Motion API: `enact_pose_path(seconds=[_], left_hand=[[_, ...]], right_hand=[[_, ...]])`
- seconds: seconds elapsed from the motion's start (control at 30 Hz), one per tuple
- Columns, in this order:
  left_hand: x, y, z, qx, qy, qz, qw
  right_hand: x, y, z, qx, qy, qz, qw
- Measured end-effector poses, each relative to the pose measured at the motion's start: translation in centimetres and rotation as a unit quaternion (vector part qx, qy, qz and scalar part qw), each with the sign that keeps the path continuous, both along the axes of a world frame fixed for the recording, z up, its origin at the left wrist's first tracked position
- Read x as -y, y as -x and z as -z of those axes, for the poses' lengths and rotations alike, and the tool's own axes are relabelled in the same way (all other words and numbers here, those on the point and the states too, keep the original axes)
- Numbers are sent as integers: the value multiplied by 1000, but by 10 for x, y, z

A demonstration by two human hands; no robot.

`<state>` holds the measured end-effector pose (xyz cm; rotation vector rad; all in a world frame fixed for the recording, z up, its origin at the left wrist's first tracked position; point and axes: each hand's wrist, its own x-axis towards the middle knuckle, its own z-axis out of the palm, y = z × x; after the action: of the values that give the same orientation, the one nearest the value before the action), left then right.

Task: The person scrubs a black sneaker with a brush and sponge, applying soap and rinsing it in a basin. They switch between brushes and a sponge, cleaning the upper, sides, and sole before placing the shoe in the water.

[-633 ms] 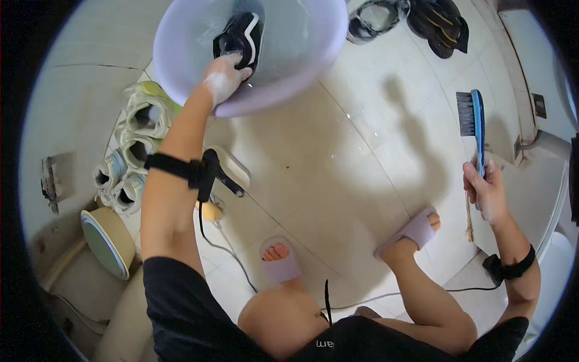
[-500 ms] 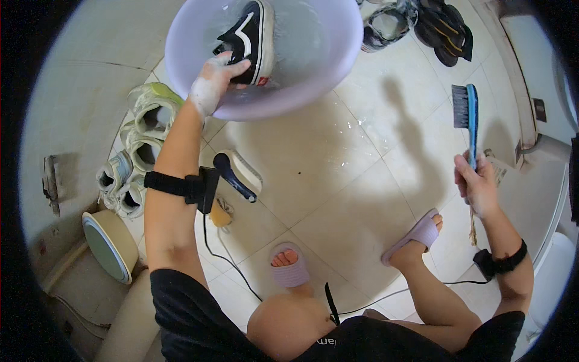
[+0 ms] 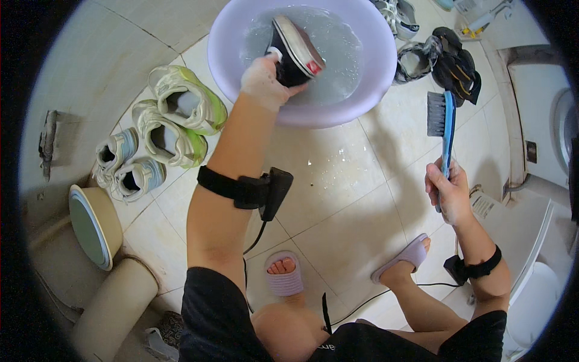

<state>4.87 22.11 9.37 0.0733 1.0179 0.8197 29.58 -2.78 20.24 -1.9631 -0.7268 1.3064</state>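
Note:
My left hand (image 3: pixel 265 83), streaked with suds, grips a black and white sneaker (image 3: pixel 294 51) over a lilac basin (image 3: pixel 381 72). The sneaker is tipped so that its side and sole edge face up, with a red patch at the heel. Cloudy, soapy water (image 3: pixel 338 45) lies below it in the basin. Off to the right, my right hand (image 3: pixel 449 190) is wrapped round the handle of a blue scrubbing brush (image 3: pixel 448 120). The brush stands upright, its grey bristles turned left toward the basin, apart from the sneaker.
Pale green-white sneakers (image 3: pixel 181 105) and smaller light sneakers (image 3: pixel 129 175) line the left wall. A yellowish bowl (image 3: pixel 99 226) leans near a thick pipe (image 3: pixel 117 301). Dark sandals (image 3: pixel 458 69) lie right of the basin. A cable (image 3: pixel 374 298) runs past my feet in lilac slippers (image 3: pixel 284 274).
The sneaker has been turned from lying with its striped side up to a tilt with its sole edge raised. The brush has moved a little left, still in my right hand. The view has shifted.

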Motion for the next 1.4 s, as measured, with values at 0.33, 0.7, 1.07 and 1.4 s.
enact_pose_path(seconds=[0.33,0.7,1.07,1.4], left_hand=[[16,-47,2,63,4,-111,992],[48,-46,-10,-342,-310,-85,883],[53,-41,-32,-428,-517,-17,741],[64,-46,-41,-325,-662,-20,674]], right_hand=[[30,-7,3,2,-2,62,998],[45,-4,9,2,-23,86,996],[37,6,17,5,-30,65,997],[41,12,23,8,-15,72,997]])
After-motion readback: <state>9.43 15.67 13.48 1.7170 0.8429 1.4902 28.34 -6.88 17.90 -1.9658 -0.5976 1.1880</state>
